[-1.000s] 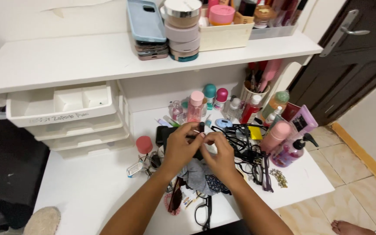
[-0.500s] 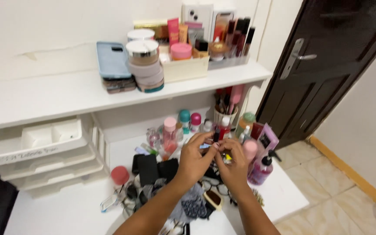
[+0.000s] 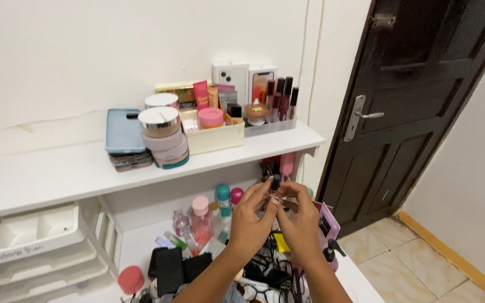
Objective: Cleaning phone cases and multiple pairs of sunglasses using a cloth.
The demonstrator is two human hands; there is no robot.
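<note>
Your left hand (image 3: 248, 221) and right hand (image 3: 301, 221) both pinch small dark-capped tube (image 3: 275, 184), raised above cluttered surface (image 3: 141, 244), level with white shelf (image 3: 57, 174). Cap on, not opened. Pink bottle (image 3: 200, 216), black pouches (image 3: 178, 268) unsorted below.

Even, soft indoor light fills the room, bright on the white wall (image 3: 113, 50) and on the shelf (image 3: 57, 174), with no hard glare there. Under the shelf it turns dimmer, and the bottles on the worktop (image 3: 133, 247) sit in gentle shade. The dark door (image 3: 422, 112) soaks up light; its metal handle (image 3: 360, 115) catches a small highlight. A faint grey shadow shows on the wall at the far right edge. The fingers (image 3: 265, 193) look slightly soft with motion blur, and the small dark-capped item (image 3: 275, 182) between them lacks crisp detail. Straight lines lean outward toward the frame edges, a wide-angle look.
</note>
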